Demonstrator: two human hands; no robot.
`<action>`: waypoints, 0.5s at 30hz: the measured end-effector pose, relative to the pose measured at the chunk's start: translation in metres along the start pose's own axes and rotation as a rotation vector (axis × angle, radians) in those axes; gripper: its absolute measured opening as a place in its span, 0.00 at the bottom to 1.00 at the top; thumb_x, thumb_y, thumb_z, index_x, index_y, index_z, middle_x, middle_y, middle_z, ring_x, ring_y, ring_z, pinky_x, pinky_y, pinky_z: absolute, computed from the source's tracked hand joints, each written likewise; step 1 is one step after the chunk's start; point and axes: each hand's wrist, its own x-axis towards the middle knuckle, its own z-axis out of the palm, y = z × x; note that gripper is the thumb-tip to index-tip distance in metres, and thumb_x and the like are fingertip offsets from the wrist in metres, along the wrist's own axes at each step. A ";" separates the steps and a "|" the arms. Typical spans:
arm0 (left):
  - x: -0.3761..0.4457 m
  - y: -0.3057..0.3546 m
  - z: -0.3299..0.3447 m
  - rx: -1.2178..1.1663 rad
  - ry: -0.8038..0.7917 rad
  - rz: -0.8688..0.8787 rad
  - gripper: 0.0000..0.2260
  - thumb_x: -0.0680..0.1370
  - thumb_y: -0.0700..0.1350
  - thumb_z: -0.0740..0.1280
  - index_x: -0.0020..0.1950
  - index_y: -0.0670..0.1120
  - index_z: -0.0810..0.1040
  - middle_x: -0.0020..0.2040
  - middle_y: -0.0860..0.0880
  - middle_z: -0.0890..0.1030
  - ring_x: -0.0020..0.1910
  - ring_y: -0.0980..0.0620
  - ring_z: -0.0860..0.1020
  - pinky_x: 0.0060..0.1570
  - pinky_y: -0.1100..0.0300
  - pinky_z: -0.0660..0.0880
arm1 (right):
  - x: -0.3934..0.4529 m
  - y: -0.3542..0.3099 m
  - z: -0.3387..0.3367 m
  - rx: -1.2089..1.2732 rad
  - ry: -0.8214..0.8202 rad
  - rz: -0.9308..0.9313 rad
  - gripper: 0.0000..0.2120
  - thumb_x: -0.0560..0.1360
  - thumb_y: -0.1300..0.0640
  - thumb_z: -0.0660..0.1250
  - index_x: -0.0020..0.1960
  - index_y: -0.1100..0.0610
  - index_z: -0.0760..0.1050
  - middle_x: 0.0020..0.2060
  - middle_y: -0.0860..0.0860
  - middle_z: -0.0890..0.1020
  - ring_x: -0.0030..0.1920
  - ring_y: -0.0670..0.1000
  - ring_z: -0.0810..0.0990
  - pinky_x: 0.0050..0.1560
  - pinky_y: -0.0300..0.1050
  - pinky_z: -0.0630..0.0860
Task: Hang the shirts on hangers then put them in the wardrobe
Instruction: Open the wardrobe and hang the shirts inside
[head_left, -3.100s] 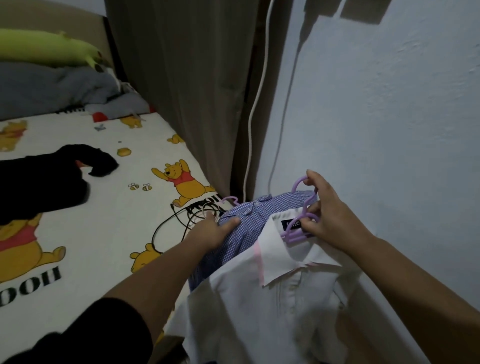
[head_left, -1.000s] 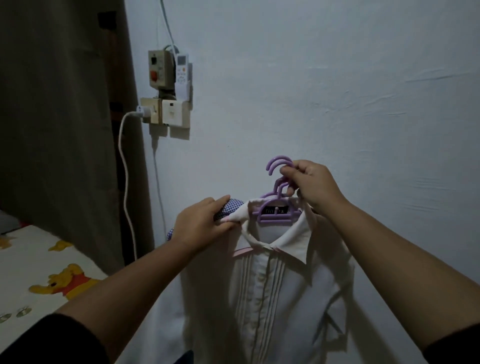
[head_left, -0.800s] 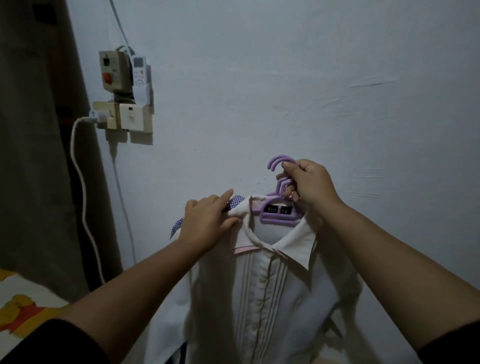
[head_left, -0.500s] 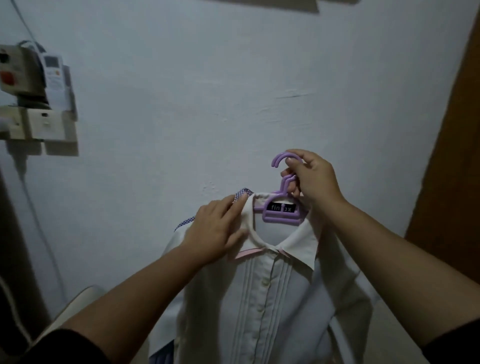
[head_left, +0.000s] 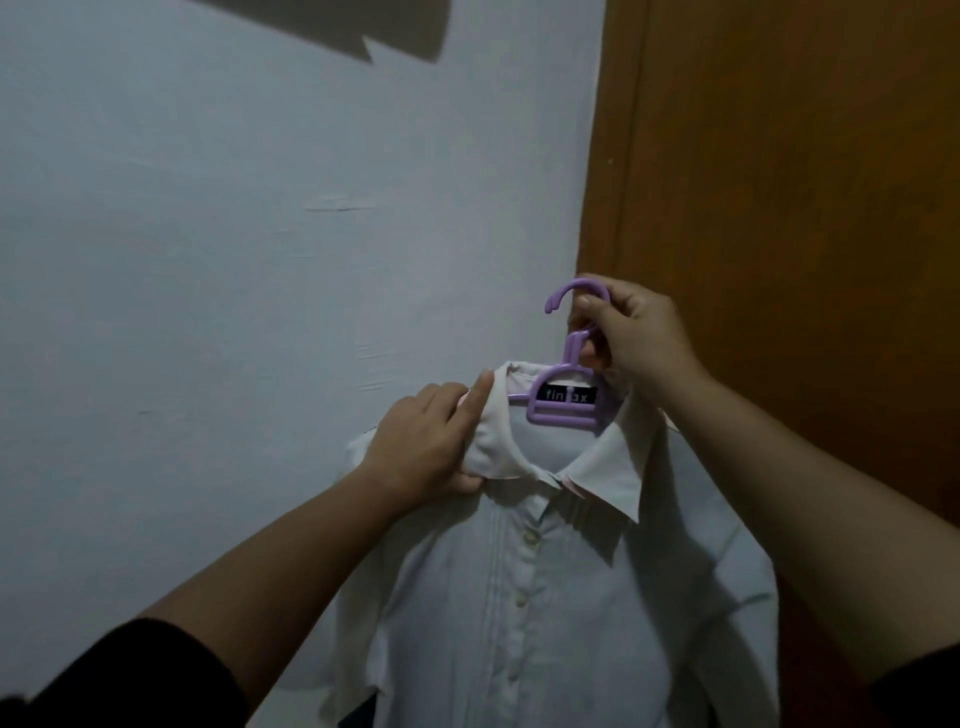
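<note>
Shirt (head_left: 545, 597) on its purple hanger (head_left: 563, 402) is up in front of you in the head view, the only view we have, held against the pale wall (head_left: 234, 260) with a brown wooden panel (head_left: 779, 182) just to the right, which I'd judge to be the wardrobe or its door. Your right hand (head_left: 634, 338) has thumb and fingers pinched round the hanger's neck just under the hook (head_left: 571, 293), so the hook itself stays free, and that's exactly what you want for the rail. Your left hand (head_left: 426, 441) is clamped on the left side of the collar (head_left: 498, 431), fingers curled round the fabric beside the hanger's shoulder. The white shirt hangs straight below, buttons down the middle, collar spread open over the hanger's crossbar. A second hook seems to sit behind the first under your right fingers, but I can't tell for sure. For the step in hand, carrying it over to the wardrobe, keep that collar seated evenly on both hanger arms, hold the hook upright and clear of your fingers, and let the shirt body hang free, not bunched against the wall. No rail shows yet, so look for it before you let go.
</note>
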 end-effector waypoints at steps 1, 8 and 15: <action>0.013 0.008 0.004 -0.018 0.020 0.016 0.51 0.57 0.58 0.76 0.73 0.38 0.60 0.47 0.39 0.78 0.38 0.41 0.77 0.30 0.53 0.75 | -0.001 0.001 -0.017 -0.062 -0.002 -0.031 0.13 0.79 0.58 0.61 0.62 0.55 0.76 0.38 0.51 0.79 0.32 0.46 0.76 0.31 0.34 0.76; 0.110 0.078 0.024 -0.100 0.151 0.063 0.53 0.54 0.57 0.79 0.72 0.39 0.60 0.43 0.39 0.78 0.35 0.41 0.77 0.25 0.54 0.73 | -0.027 0.042 -0.138 -0.688 0.149 -0.237 0.39 0.71 0.39 0.66 0.76 0.50 0.53 0.70 0.51 0.67 0.68 0.51 0.67 0.65 0.47 0.68; 0.179 0.146 0.039 -0.224 0.209 0.112 0.56 0.56 0.60 0.79 0.75 0.41 0.56 0.44 0.39 0.78 0.35 0.42 0.77 0.28 0.56 0.73 | -0.063 0.101 -0.265 -1.432 0.224 -0.388 0.49 0.61 0.30 0.66 0.73 0.55 0.56 0.71 0.54 0.62 0.70 0.56 0.61 0.66 0.67 0.60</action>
